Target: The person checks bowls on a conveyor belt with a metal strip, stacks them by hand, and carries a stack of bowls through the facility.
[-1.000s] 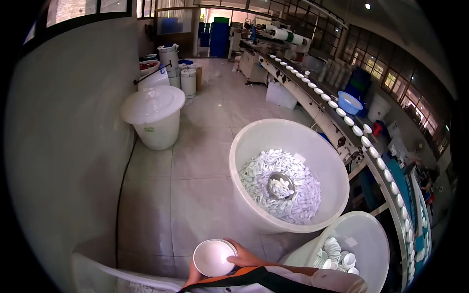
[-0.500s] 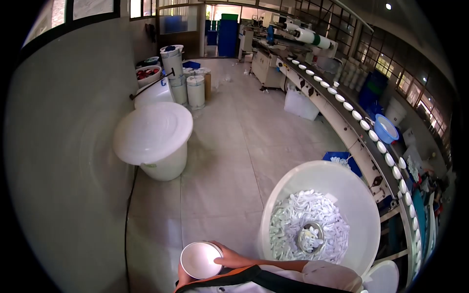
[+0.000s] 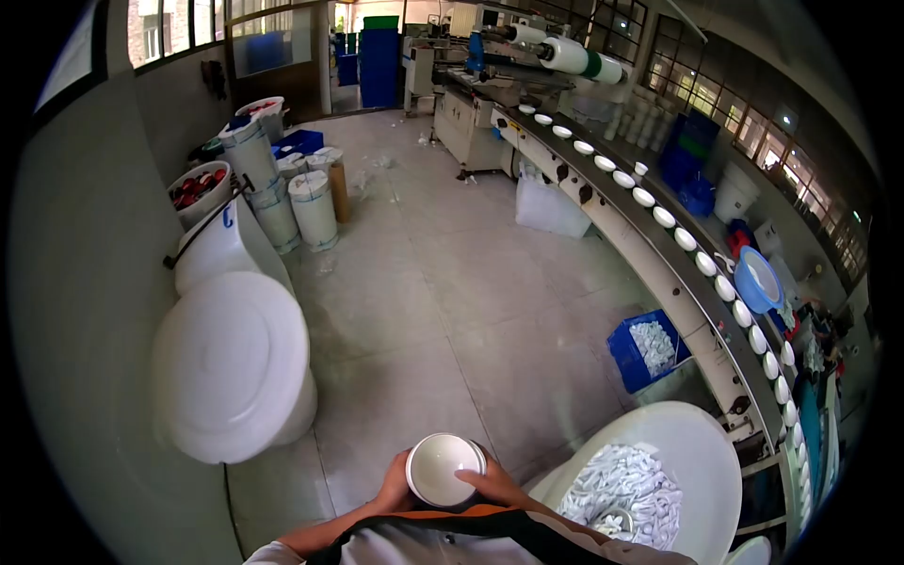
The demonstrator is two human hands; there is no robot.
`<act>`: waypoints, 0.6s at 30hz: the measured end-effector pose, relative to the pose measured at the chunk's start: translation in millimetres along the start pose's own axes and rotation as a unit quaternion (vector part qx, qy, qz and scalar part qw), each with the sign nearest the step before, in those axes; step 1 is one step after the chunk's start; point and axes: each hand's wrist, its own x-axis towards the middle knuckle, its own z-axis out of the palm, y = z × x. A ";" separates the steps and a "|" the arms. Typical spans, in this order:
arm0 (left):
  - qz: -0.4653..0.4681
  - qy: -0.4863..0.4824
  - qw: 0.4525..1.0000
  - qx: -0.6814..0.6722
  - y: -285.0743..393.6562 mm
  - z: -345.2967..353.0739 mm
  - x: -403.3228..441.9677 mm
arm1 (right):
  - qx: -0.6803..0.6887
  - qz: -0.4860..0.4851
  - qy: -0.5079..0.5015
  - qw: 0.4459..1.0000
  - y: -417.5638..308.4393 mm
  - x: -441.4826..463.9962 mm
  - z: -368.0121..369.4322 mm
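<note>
A round white bowl [image 3: 439, 466] is held in front of my body, its opening facing up. My left hand [image 3: 396, 481] wraps around its left side. On the other side my right hand [image 3: 493, 484] grips it, with the thumb over the rim. No contents show inside the bowl; whether a second one is nested under it I cannot tell. To the right of my hands stands a large white tub [image 3: 711, 466] full of small white pieces [image 3: 629, 480], with a small round metal-rimmed container [image 3: 614, 523] among them.
A conveyor [image 3: 680, 254] carrying a row of white bowls [image 3: 686, 239] curves along the right. A blue crate [image 3: 617, 341] of white pieces sits on the floor beside it. A lidded white bin [image 3: 231, 363] stands left, with wrapped stacks [image 3: 313, 212] beyond. A blue basin [image 3: 759, 280] rests by the belt.
The view has swung and moved forward. Both hands still hold the bowl, now further right in view, and the right arm no longer reaches across the big tub.
</note>
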 end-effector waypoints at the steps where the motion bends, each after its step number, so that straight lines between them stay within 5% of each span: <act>1: 0.007 0.011 1.000 0.003 11.0 0.4 20.0 | 0.007 -0.011 -0.010 1.000 -1.1 22.6 -10.7; 5: -0.046 0.057 0.990 -0.124 83.5 36.0 73.8 | 0.005 0.006 -0.039 0.999 -53.8 105.2 -48.0; 12: 0.071 0.109 0.988 -0.079 158.6 35.0 209.6 | -0.016 0.011 -0.105 0.994 -77.2 275.0 -97.4; 13: 0.019 0.103 0.985 -0.138 154.6 12.7 245.0 | 0.003 0.008 -0.120 0.993 -80.0 297.6 -105.3; 15: 0.000 0.155 0.986 -0.054 192.8 31.1 281.8 | 0.014 0.053 -0.101 0.993 -98.6 333.8 -125.0; 18: 0.106 0.113 0.976 0.156 226.8 29.5 375.9 | 0.038 0.044 -0.010 0.998 -133.6 391.4 -155.0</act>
